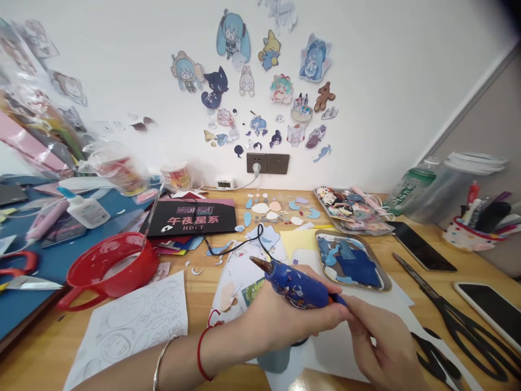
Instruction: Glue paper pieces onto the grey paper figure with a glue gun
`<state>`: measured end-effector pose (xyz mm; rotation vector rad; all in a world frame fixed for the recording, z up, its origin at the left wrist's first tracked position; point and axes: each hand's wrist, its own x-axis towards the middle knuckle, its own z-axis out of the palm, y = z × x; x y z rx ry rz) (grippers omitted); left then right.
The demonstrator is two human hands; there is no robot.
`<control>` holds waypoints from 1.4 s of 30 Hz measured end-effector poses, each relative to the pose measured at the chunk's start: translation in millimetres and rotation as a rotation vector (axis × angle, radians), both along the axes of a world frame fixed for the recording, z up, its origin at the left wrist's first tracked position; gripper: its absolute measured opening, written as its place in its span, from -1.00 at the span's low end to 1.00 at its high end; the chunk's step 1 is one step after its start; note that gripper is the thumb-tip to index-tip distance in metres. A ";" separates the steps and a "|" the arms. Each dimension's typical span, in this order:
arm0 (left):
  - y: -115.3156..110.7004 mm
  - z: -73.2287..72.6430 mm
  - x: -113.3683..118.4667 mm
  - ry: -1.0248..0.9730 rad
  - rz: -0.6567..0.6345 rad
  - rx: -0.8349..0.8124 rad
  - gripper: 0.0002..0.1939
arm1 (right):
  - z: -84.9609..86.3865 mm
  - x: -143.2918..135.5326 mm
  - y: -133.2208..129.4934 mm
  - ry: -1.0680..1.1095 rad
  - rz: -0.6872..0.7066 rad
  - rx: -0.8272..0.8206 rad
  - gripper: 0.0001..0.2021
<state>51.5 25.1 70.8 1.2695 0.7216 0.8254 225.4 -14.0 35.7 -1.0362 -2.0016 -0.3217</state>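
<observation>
My left hand point(277, 312) is wrapped round a blue hot glue gun point(301, 285) with a worn, pointed brown tip aimed up and to the left. At its rear end my right hand point(382, 339) has its fingers closed, gripping the blue end; the exact hold is partly hidden. Under both hands lie white paper sheets point(334, 347) and a grey-blue cut-out point(274, 358). Just beyond is a shallow tray point(385, 279) with blue paint or paper pieces in it. A thin black cord point(211, 247) loops behind the glue gun.
On the left are a red cup point(112, 266), a sketched sheet point(134, 320), a glue bottle point(87, 210) and orange-handled scissors point(24, 271). Black scissors point(451, 315) and two phones point(423, 247) lie right. A black box point(191, 217) and paper scraps point(264, 209) sit near the wall.
</observation>
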 end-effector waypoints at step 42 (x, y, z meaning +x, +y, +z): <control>-3.7 -14.7 8.4 -0.091 0.037 -0.065 -0.77 | -3.1 -11.2 -9.9 -0.004 -0.140 -0.059 -0.82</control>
